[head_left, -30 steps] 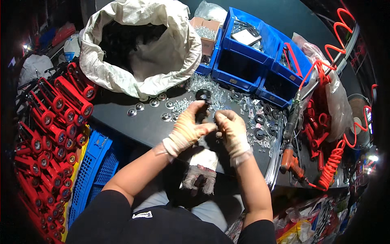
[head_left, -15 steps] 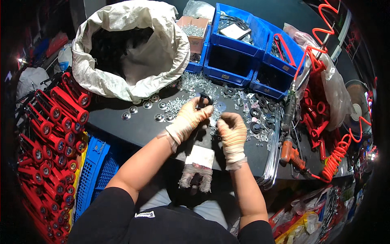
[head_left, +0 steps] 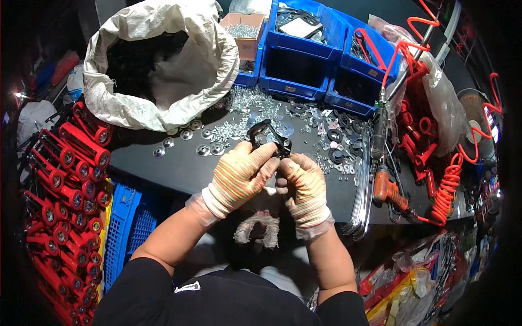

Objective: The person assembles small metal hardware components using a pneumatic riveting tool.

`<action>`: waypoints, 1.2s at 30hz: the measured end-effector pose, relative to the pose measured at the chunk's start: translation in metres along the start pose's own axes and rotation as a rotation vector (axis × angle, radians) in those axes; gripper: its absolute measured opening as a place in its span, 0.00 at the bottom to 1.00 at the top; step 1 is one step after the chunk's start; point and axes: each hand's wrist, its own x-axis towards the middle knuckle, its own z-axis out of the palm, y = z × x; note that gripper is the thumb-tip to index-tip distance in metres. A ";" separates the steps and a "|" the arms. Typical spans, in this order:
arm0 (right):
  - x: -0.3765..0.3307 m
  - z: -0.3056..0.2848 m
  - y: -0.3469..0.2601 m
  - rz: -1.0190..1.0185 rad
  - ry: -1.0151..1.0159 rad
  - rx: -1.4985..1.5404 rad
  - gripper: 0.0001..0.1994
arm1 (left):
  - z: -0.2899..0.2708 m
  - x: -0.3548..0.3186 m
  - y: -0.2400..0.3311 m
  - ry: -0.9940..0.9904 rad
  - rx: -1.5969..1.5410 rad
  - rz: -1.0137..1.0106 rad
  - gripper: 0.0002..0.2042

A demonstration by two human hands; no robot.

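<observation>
My left hand (head_left: 238, 178), in a striped work glove with bare fingertips, is closed around a black looped part (head_left: 262, 127). The loop sticks up and away from me above the fingers. Close against it, my right hand (head_left: 306, 191), gloved alike, pinches at the part's lower right end. Whatever sits between the right fingertips is hidden. Below both hands, a pale block wrapped in worn cloth (head_left: 258, 229) juts from the table edge. Beyond the hands lie loose small nuts and screws (head_left: 231, 129) and round metal discs (head_left: 203, 150).
A white sack (head_left: 209, 92) of black parts stands at far left. Blue bins (head_left: 296, 92) line the back. Rightward lie metal rods (head_left: 359, 201), an orange-handled power driver (head_left: 387, 193) and a coiled red hose (head_left: 450, 187). Red parts (head_left: 65, 239) are stacked at left beside a blue crate (head_left: 122, 228).
The black part has turned so its loop shows above my left hand. My right hand has come in from apart and now meets it. The whole view has shifted slightly.
</observation>
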 end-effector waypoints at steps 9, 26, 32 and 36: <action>0.095 -0.162 -0.116 0.002 0.371 -2.060 0.18 | 0.004 -0.005 -0.024 0.047 -0.275 -0.081 0.11; 0.033 -0.039 -0.048 -0.399 0.354 -0.341 0.14 | 0.009 -0.011 -0.001 0.157 -0.936 -0.449 0.16; -0.037 0.045 -0.014 -0.080 -0.114 -0.046 0.27 | 0.012 -0.010 0.007 0.156 -0.882 -0.443 0.13; -0.028 0.038 -0.021 0.060 -0.184 0.124 0.29 | 0.017 -0.013 0.006 0.110 -0.921 -0.458 0.13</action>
